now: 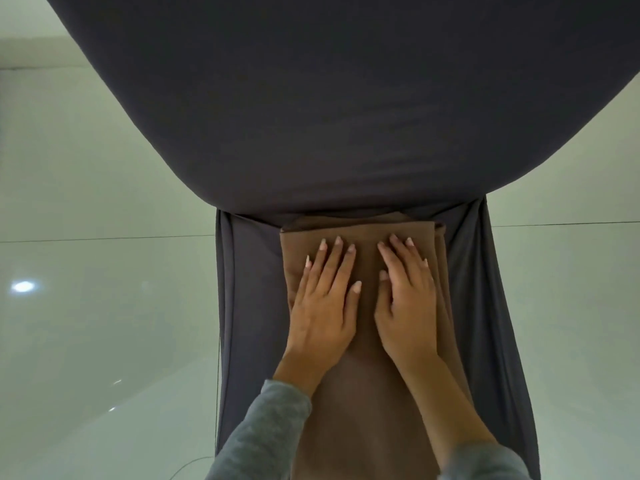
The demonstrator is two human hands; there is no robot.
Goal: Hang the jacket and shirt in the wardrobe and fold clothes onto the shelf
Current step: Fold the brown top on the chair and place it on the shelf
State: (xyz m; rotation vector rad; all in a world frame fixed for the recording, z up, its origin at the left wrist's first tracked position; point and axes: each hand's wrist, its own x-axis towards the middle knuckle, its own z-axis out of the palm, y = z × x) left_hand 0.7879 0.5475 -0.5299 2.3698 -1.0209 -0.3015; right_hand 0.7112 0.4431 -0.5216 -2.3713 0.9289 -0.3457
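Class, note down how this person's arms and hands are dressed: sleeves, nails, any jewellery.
Both arms wear grey sleeves. The left sleeve and right sleeve end short of the wrists, leaving the forearms bare. The left hand and right hand are ungloved, with long, pale nails. No rings, watch or bracelets show.

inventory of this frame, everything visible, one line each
brown garment: 1, brown, folded, centre, lying on the dark cloth under both hands
dark grey cloth: 1, dark grey, fills the top of the frame and hangs down either side of the garment
floor: 1, pale glossy tiles, left and right of the cloth
light glint: 1, white, on the floor at far left
left sleeve: 1, grey, bottom left of centre
right sleeve: 1, grey, bottom right of centre
left hand: 1, flat on the garment, fingers straight
right hand: 1, flat on the garment beside the left, fingers straight
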